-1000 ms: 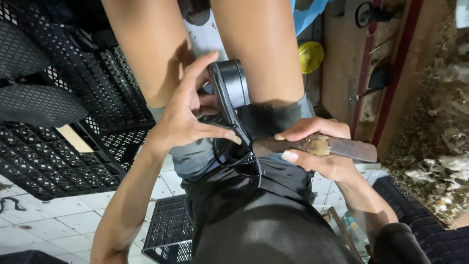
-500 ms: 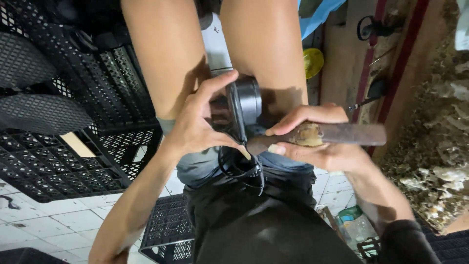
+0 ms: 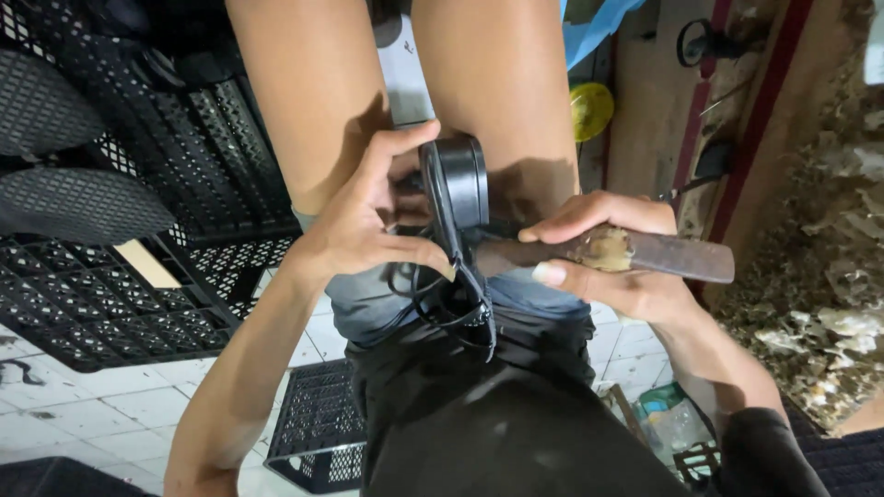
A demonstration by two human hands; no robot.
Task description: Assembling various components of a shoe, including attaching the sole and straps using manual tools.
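Hands working over the lap, person sitting with bare knees apart. Left hand is gripping a round black device, thumb up along its left side, fingers curling around its lower edge, so closed on it, not loose. The device is standing on edge between the thighs, just above the denim shorts. Black cable is hanging from it in loops, draping down onto the black cloth covering the lap.

Right hand is wrapping a long flat metal blade, rusty and smeared with something tan; fingers folded over the top, thumb underneath, a firm closed hold. The blade's near end is pointing at the base of the device and seems to be touching it where the cable comes out; the exact contact is hidden by the fingers.

Progress, as a judgement: tool is set against the device, work looks to be mid-way at most. Device is looking whole, cable is attached, nothing separated or laid aside. Black plastic crates are lying at the left on the white tiled floor.
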